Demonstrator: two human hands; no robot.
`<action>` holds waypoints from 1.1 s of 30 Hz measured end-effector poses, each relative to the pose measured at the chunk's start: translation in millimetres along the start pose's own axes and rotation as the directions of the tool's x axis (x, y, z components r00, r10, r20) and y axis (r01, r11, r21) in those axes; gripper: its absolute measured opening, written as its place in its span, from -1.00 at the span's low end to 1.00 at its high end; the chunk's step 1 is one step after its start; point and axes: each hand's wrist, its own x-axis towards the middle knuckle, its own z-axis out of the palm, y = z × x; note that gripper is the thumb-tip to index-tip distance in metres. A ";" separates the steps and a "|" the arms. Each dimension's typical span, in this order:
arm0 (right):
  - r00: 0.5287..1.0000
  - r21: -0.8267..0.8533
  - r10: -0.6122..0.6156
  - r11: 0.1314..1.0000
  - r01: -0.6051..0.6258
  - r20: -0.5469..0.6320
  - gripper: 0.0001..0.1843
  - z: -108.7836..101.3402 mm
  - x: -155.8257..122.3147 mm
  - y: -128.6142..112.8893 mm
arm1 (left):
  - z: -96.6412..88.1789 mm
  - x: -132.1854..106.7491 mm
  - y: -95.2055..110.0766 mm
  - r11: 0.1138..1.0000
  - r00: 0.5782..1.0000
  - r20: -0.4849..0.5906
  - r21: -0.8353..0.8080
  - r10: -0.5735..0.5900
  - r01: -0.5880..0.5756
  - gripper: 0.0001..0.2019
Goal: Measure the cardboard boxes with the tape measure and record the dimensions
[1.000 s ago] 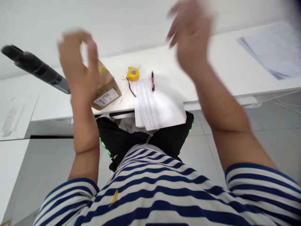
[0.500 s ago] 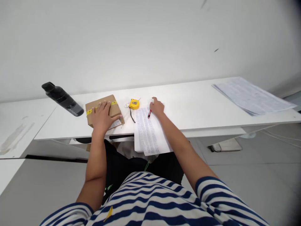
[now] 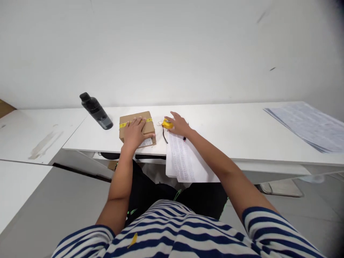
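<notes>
My left hand (image 3: 134, 133) lies flat on a small cardboard box (image 3: 148, 124) sealed with yellow tape, its fingers spread across the top. A label shows beside the thumb. My right hand (image 3: 179, 124) reaches over a yellow tape measure (image 3: 167, 124), fingers apart at its right side; whether they touch it I cannot tell. A metal ring and black strap (image 3: 165, 137) hang from the tape measure. Below, printed paper sheets (image 3: 185, 161) overhang the front edge of the table. Only the dark end of a pen (image 3: 184, 138) shows by my right wrist; my arm hides the rest.
A black bottle (image 3: 97, 111) stands left of the box. Stacked printed sheets (image 3: 309, 123) lie at the right end of the white table (image 3: 228, 125). Behind it rises a white wall (image 3: 188, 53). Another white surface (image 3: 67, 125) adjoins on the left.
My right hand has left the pen and moved left to the tape measure, its fingers spreading. My left hand stays on the box. The whole view has shifted to the left.
</notes>
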 end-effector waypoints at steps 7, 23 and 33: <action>0.974 0.008 -0.013 1.000 0.012 0.226 -0.39 -7.2 39.8 -19.7 | -6.4 -27.0 -13.4 0.985 0.988 -0.049 -0.092 0.144 -0.148 -0.20; 0.993 1.000 0.112 0.000 0.026 -0.025 -0.32 -74.7 50.0 -150.8 | 45.1 -33.9 -47.1 0.386 0.881 -0.144 -0.921 -0.451 0.047 -0.28; 0.987 0.802 -0.144 0.579 0.145 -0.075 -0.44 -49.8 76.1 -177.3 | 52.5 -43.2 -53.8 0.305 0.907 -0.138 -0.952 -0.397 -0.012 -0.08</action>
